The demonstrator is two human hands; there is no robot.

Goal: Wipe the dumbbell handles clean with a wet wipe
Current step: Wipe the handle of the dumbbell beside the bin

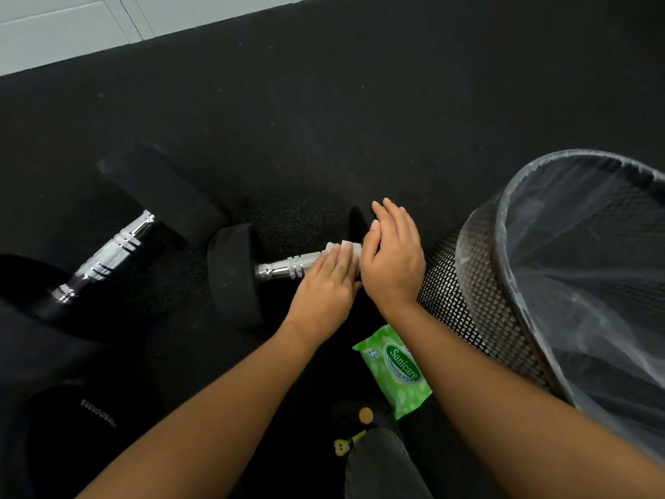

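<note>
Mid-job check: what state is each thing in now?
Wipe: on right dumbbell's handle, under left hand.
Left hand: pressing wipe.
Right hand: resting on that dumbbell's head.
Left dumbbell: lying untouched.
Pack: flat on floor.
Bin: upright, lined.

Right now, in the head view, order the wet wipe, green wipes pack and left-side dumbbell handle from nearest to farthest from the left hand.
1. wet wipe: under the fingers of the left hand, on the right-side dumbbell handle.
2. green wipes pack: on the floor, nearer the person.
3. left-side dumbbell handle: far left.
</note>
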